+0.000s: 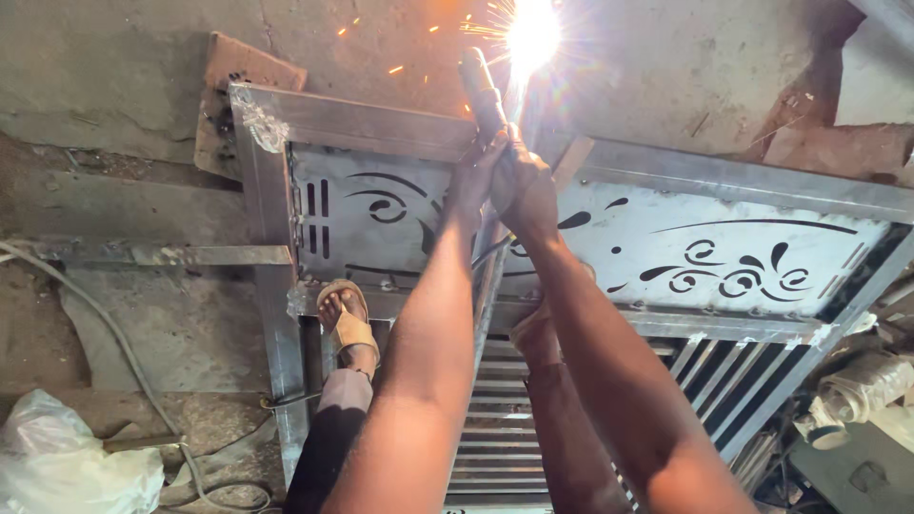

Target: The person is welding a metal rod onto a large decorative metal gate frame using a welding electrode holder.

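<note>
Welding electrode holder (pixel 481 90) sits at top centre, tip pointing to 1 o'clock, where a bright white arc (pixel 533 33) flares with sparks scattering toward 10 o'clock. Both hands wrap its handle: left hand (pixel 473 176) and right hand (pixel 524 190) pressed together, fingers closed tight round it. Arc lands at the top rail of a steel gate frame (pixel 381 119) lying flat on the concrete floor (pixel 124 76). Below the hands, cut-out scroll panels (pixel 724 252), then horizontal slats (pixel 500 428) at 6 o'clock. Sandalled foot (pixel 347 324) rests on the frame at 8 o'clock. Cable (pixel 114 333) and white plastic bag (pixel 67 466) far left.
</note>
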